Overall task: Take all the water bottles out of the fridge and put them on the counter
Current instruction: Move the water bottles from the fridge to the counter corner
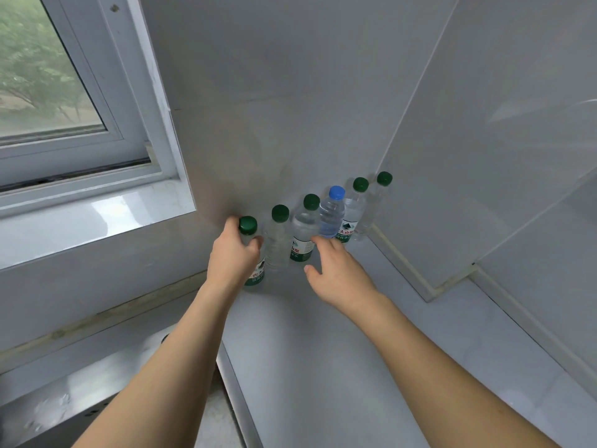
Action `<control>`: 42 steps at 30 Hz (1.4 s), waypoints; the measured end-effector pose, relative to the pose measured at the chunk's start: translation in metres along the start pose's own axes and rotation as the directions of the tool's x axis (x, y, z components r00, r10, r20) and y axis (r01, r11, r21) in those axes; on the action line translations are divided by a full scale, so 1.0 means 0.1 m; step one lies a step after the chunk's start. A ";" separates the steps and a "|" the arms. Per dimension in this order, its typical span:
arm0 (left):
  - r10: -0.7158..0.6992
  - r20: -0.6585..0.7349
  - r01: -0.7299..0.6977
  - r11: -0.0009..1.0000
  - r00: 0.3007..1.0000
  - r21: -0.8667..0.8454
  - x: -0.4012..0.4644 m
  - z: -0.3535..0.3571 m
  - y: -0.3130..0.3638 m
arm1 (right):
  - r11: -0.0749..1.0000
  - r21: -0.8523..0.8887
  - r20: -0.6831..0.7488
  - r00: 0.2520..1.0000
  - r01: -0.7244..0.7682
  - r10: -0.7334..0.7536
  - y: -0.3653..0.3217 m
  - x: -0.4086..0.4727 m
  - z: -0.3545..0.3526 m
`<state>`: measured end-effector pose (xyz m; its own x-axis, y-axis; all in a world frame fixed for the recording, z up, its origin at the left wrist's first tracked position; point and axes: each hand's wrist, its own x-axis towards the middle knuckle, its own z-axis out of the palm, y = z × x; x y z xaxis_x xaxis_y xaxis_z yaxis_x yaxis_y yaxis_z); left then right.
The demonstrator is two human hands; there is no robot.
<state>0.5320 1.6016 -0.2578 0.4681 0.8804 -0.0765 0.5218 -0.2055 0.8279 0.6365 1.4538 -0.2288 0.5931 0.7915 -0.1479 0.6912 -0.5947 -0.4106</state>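
A person leans over a grey counter (323, 367), both bare arms reaching toward a row of water bottles lined against the back wall (258, 92). The left hand (233, 253) grips the nearest bottle (253, 253) just under its green cap, fingers curled round the neck and thumb across the front, apparently setting it down at the open end of the row. The right hand (339, 273) hovers with fingers loosely spread and holding nothing, its fingertips just short of the third green-capped bottle (303, 232), perhaps ready to steady the line. Just past the left fingers stands a second green-capped bottle (277, 240); beyond the right fingertips come a blue-capped bottle (332, 213) and two more green-capped bottles (355, 205) into the corner. Packed close together, they likely leave room in front. The fridge is out of view. To the left, a window (48, 76) above a sill.
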 end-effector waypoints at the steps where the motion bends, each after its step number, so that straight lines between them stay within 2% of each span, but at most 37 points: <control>1: -0.005 0.008 0.005 1.000 1.000 0.002 -0.01 -0.01 0.00 | 1.000 0.005 -0.002 1.000 -0.006 0.006 -0.01 -0.04 0.00; 5: 0.061 0.009 -0.062 0.997 0.998 0.037 -0.12 -0.04 0.06 | 0.999 0.024 -0.027 0.999 -0.028 0.029 0.00 -0.26 -0.07; 8: 0.227 -0.093 -0.215 0.968 0.969 0.129 -0.25 -0.02 0.14 | 0.997 0.014 -0.033 0.996 -0.078 0.079 0.10 -0.48 -0.18; 10: 0.388 -0.075 -0.357 0.895 0.919 0.266 -0.35 0.05 0.26 | 0.993 0.008 -0.040 0.992 -0.121 0.121 0.19 -0.65 -0.27; 12: 0.515 0.009 -0.478 0.789 0.857 0.386 -0.46 0.18 0.41 | 0.988 0.015 -0.063 0.986 -0.156 0.157 0.29 -0.83 -0.36; 15: 0.620 0.158 -0.619 0.659 0.769 0.428 -0.70 0.45 0.65 | 0.978 0.007 -0.112 0.972 -0.209 0.208 0.48 -1.11 -0.51; 19: 0.664 0.351 -0.749 0.543 0.660 0.380 -1.14 0.97 0.91 | 0.941 0.031 -0.171 0.926 -0.337 0.337 0.94 -1.59 -0.68; 26: 0.694 0.526 -0.868 0.442 0.492 0.229 -1.89 1.72 1.31 | 0.842 0.123 -0.224 0.812 -0.525 0.539 1.63 -2.55 -0.87; 33: 0.701 0.634 -0.924 0.379 0.327 0.058 -2.92 2.23 1.76 | 0.734 0.211 -0.286 0.677 -0.646 0.678 2.08 -3.66 -1.02; 36: 0.712 0.667 -0.952 0.307 0.220 -0.014 -3.54 2.37 1.92 | 0.680 0.253 -0.328 0.600 -0.688 0.729 2.22 -4.27 -1.04; 40: 0.702 0.704 -0.968 0.237 0.111 -0.085 -4.25 2.46 2.01 | 0.619 0.294 -0.360 0.515 -0.729 0.778 2.29 -4.99 -1.03; 42: 0.712 0.702 -0.972 0.180 0.025 -0.148 -4.75 2.49 2.04 | 0.581 0.323 -0.379 0.460 -0.747 0.803 2.31 -5.49 -1.02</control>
<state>0.5941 1.0351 -0.1914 0.8838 -0.4241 0.1975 -0.4666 -0.8298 0.3060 0.5128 0.8678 -0.1501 0.9843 -0.1669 -0.0566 -0.1752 -0.8909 -0.4190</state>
